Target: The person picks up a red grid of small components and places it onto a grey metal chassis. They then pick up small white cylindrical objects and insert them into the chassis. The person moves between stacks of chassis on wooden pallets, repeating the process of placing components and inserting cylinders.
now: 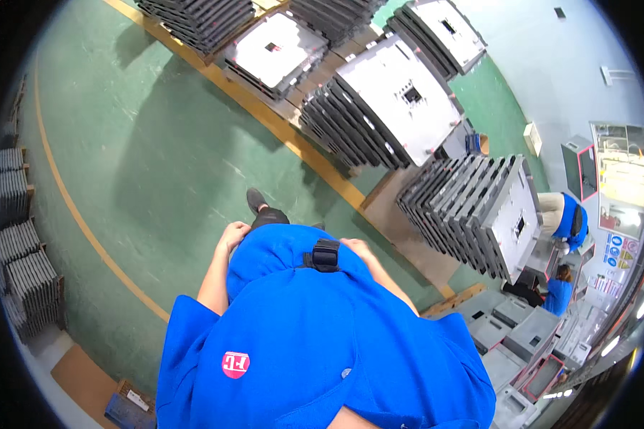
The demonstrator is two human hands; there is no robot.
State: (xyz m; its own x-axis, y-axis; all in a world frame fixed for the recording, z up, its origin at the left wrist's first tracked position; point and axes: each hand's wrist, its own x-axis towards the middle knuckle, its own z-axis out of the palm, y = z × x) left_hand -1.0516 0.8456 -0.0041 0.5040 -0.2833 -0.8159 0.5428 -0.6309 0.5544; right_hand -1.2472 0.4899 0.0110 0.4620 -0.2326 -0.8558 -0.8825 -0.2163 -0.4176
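Your left hand (233, 234) sits at the hem of your bright blue short-sleeved shirt (315, 336), fingers curled down against the cloth at your hip; whether they pinch the fabric or only press on it, I cannot tell. Your right hand (356, 248) is on the other side of that shirt, knuckles up, fingertips tucked out of sight behind the fabric edge, so its grip is hidden too. Both hands touch the shirt, one at each side of the small black plastic clip (325, 255) that rides at the middle of the hem.

The shirt fills the lower middle of the view: smooth blue cloth, a small round pink-and-white badge (235, 364) low on the left side of it, a pale button near the centre. Just above the hem, your black shoe (256, 200) shows on the green painted floor (157, 157).

Beyond the shirt, up and to the right, stand leaning stacks of flat grey metal panels with dark edges (386, 107), resting on pale wooden pallets (401, 214) bordered by a yellow floor line (293, 139). Far to the shirt's left, more dark panel stacks (21, 264) line the rim. To the shirt's right, two people in blue tops (562, 250) are near grey cabinet boxes (515, 329).
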